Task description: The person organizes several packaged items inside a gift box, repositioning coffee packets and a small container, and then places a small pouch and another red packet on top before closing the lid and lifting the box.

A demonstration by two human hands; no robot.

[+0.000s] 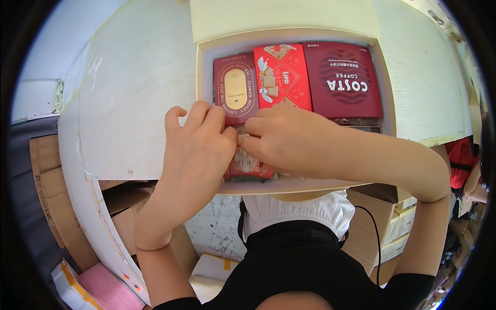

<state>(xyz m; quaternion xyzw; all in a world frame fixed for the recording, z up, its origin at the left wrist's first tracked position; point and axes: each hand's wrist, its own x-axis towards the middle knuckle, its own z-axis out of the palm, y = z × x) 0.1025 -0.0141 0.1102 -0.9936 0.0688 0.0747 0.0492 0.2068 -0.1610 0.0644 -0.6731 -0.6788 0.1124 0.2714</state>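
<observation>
A cream gift box point(200, 83) lies before me with its lid raised at the far side. Along its back row sit a maroon flower honey box point(252, 101), a red Lipo biscuit box point(283, 75) and a larger maroon Costa Coffee box point(343, 83). My left hand point(201, 135) reaches over the near left wall, fingers curled down beside the honey box. My right hand point(286, 139) is over the near row, its fingertips meeting the left ones. A small pale piece point(242, 138) shows at the fingertips; the grip is hidden. Below them lies a red packet point(244, 164) in clear wrap, bearing writing.
The gift box stands on a white worktable point(128, 108). Flattened cardboard point(64, 201) leans at the left, and an open carton point(131, 205) sits beneath the table. A carton of cream boxes point(399, 228) stands below right. Another person's arm point(473, 190) shows at the far right.
</observation>
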